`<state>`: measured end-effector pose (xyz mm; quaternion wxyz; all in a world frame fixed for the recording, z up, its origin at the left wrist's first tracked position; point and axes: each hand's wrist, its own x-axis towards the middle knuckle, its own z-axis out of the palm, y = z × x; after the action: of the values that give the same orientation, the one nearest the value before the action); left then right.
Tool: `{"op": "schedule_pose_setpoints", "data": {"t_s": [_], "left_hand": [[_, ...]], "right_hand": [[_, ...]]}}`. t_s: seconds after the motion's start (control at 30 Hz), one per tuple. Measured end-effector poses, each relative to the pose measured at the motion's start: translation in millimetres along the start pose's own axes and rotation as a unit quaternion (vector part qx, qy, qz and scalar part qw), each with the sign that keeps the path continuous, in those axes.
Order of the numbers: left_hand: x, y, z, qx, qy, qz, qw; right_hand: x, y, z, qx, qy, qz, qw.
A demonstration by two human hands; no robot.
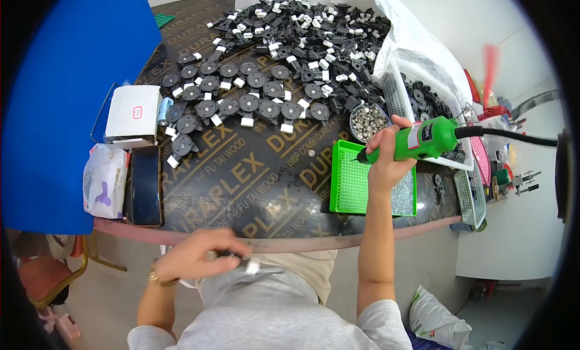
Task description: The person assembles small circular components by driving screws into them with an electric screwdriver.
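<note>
Gripping a green power screwdriver (438,138) right of centre, the right hand (389,159) wraps its body; lower left, the blurred left hand (199,253) pinches a black-and-white part (252,267). Disc-topped pieces (248,103) at upper centre look finished; the big loose heap (338,48) above them apparently awaits.

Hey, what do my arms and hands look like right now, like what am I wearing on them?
Both the left hand and right hand are ungloved. A gold-toned band circles the left wrist. Both sleeves are short and light grey.
</note>
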<state>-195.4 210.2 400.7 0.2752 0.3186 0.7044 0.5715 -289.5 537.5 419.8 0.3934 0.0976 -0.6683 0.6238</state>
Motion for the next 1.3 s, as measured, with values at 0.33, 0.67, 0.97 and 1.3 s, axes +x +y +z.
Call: {"op": "schedule_pose_setpoints", "data": {"t_s": [0.33, 0.67, 0.97, 1.3], "left_hand": [[-220.2, -272.3, 54.1, 0.283, 0.28, -0.457, 0.795], [-218.8, -331.8, 79.3, 0.296, 0.246, -0.382, 0.84], [-85.1, -20.1, -13.2, 0.002, 0.021, -0.28, 0.96], [24.9, -40.5, -63.4, 0.509, 0.401, -0.064, 0.759]], "right_hand": [[-3.3, 14.8, -1.6, 0.047, 0.003, 0.005, 0.999], [-2.9, 17.8, 2.3, 0.019, -0.022, 0.051, 0.998], [1.5, 10.6, 1.4, 0.029, 0.008, 0.054, 0.998], [-0.9, -26.2, -5.3, 0.04, 0.002, -0.024, 0.999]]}}
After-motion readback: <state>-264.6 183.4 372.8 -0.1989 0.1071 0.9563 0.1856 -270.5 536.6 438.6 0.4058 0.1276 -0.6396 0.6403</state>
